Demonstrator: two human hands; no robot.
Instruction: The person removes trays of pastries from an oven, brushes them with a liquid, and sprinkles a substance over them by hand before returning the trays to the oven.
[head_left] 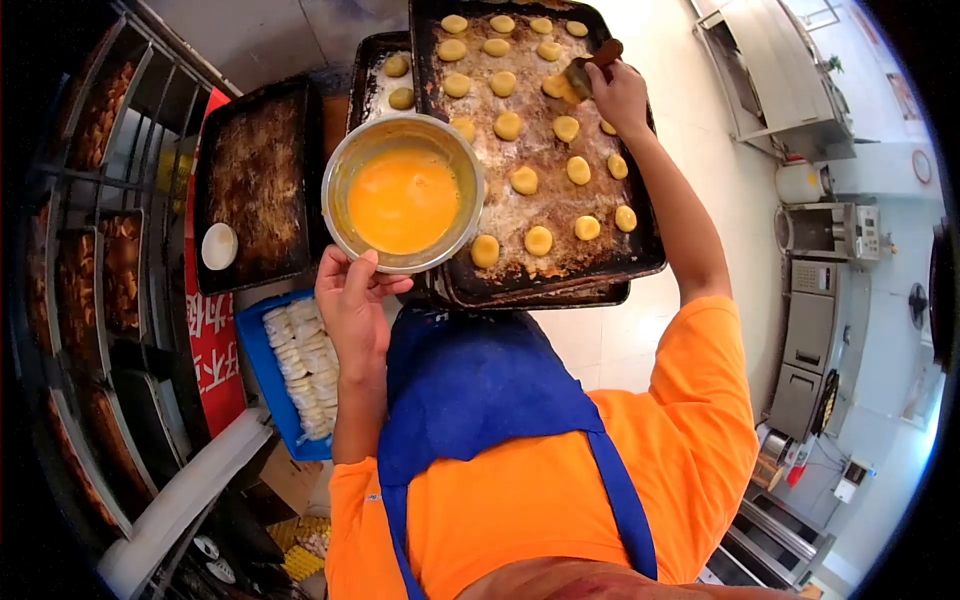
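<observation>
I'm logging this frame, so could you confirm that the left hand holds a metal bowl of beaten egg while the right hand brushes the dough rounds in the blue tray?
Not quite. The head view shows the right hand holding the brush over dough rounds on the dark baking tray, not the blue tray. The left hand does hold the metal bowl of beaten egg.

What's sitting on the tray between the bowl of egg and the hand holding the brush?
In the head view, round dough pieces lie on the floured baking tray between the bowl and the right hand with the brush.
</observation>
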